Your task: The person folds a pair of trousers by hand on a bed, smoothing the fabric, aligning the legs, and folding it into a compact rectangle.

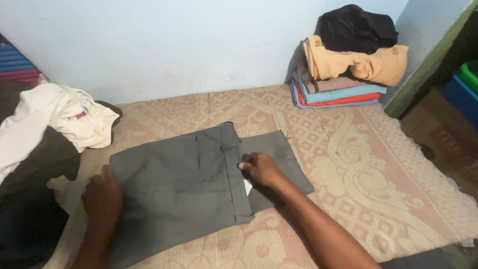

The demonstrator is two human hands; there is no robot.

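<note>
The folded grey trousers (189, 189) lie lengthwise left to right, left hand (102, 194) flat on their left end, right hand (260, 168) fingers (245, 166) curled at the waistband.

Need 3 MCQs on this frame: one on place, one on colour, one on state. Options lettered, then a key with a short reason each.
1. Where is the stack of folded clothes?
A. far right corner by the wall
B. under the left hand
C. on the grey trousers

2. What colour is the garment under both hands?
A. red
B. grey
C. cream

3. How does the right hand meet the trousers?
A. hovering clear
B. lifting them off the mat
C. resting on the waistband area

Key: 1 A, the stack sits on the patterned mat against the wall. 2 B, the trousers are grey. 3 C, the fingers lie on the waistband while the left hand presses flat on the cloth's left edge.
</note>
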